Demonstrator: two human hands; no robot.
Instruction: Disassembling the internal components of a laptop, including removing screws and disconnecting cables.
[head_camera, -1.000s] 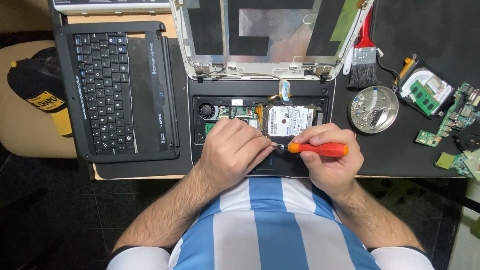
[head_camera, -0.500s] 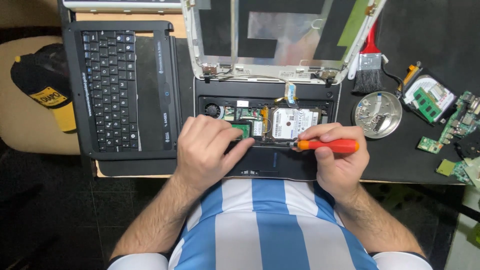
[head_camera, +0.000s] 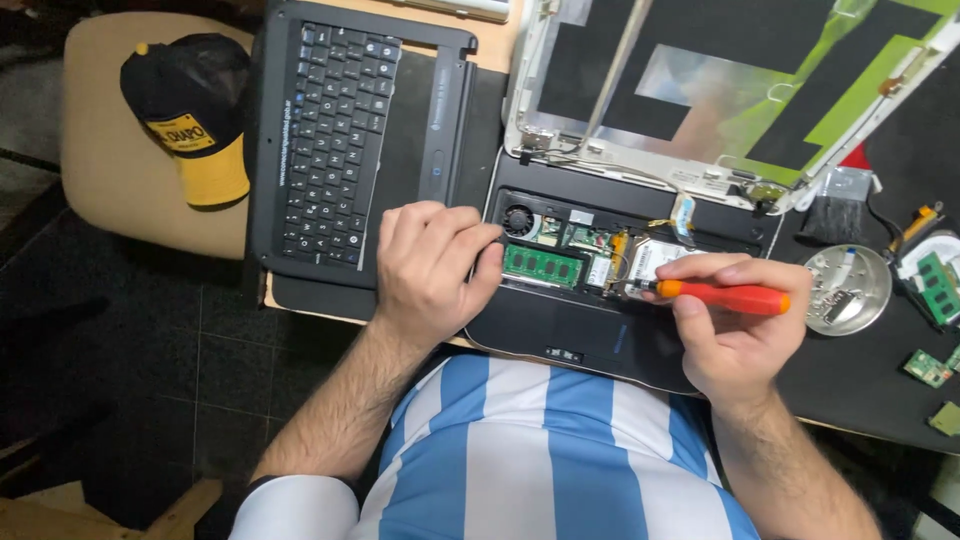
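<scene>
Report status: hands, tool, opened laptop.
Right hand shut on orange-handled screwdriver, tip at silver drive. Left hand flat, bracing opened black laptop base beside green memory stick. Nothing in the way.

At the top right in front of you lies the detached laptop screen panel (head_camera: 740, 90), face down, its silver-framed back covered with black and lime-green patches and a shiny foil rectangle. On the black cap with the yellow brim (head_camera: 195, 110), on the beige chair to your left, you see a yellow label patch (head_camera: 185, 133). A small white sticker (head_camera: 581, 216) sits inside the opened black laptop base (head_camera: 600, 330).
</scene>
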